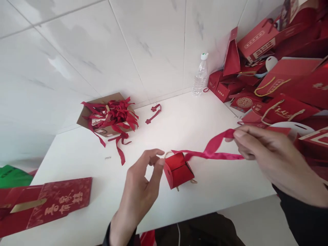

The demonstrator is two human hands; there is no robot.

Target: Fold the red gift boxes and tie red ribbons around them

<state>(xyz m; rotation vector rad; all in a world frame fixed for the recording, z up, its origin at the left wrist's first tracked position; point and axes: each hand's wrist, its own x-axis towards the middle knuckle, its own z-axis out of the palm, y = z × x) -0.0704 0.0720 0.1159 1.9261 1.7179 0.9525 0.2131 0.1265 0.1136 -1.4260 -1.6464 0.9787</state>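
A small red gift box (177,168) sits on the white table with beige cord loops at its edges. A long red ribbon (214,154) runs from the box's top to the right, twisted midway. My right hand (266,150) grips the ribbon between thumb and fingers, raised above the table. At the box's left side is my left hand (143,181), its thumb and forefinger curved and apart. The fingertips are close to the box's edge and a cord loop; whether they touch it, I cannot tell.
An open cardboard box (84,118) full of red ribbons stands back left. A cord with flower-shaped ends (153,114) lies near the wall. A clear plastic bottle (201,77) stands beside piled red gift boxes (294,78). Red printed packaging (61,201) lies front left.
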